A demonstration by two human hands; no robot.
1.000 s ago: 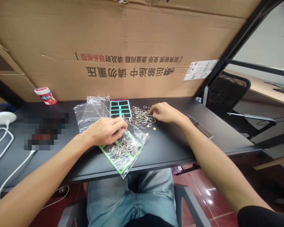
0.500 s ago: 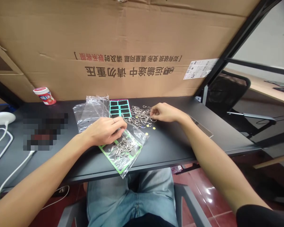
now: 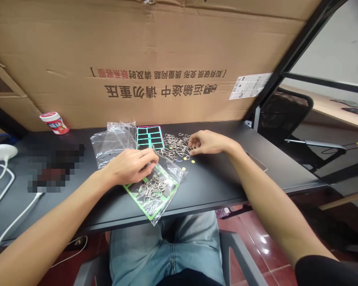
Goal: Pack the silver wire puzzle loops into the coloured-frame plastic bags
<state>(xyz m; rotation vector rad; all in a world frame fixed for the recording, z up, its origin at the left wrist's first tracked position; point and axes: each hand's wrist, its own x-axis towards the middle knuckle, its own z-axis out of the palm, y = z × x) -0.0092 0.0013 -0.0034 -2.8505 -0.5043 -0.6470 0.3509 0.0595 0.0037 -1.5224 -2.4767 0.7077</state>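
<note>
Printed cardboard point(image 3: 155, 43) stands behind the bench point(image 3: 214, 182), apparently screening its back. A clear bag point(image 3: 167, 200) lies angled at the front edge, one corner reaching that edge, with a green-framed card and metal loops inside. The left hand point(image 3: 134, 165) bends its fingers and thumb together on the bag's upper end, likely to keep it from sliding; the hand hides that end. Loose clear wrappers point(image 3: 107, 145) lie beyond it, laid aside by the look of them. The right hand point(image 3: 205, 142) is at the right edge of the loose metal loops point(image 3: 177, 145), thumb and forefinger brought close; whether a loop sits between them I cannot tell. The right forearm partly covers a flat panel point(image 3: 256, 161). Near the heap's left side is a teal-lined card point(image 3: 151, 137), its lower part hard to make out behind plastic. Yellow discs point(image 3: 193, 161) lie just in front of the heap.
</note>
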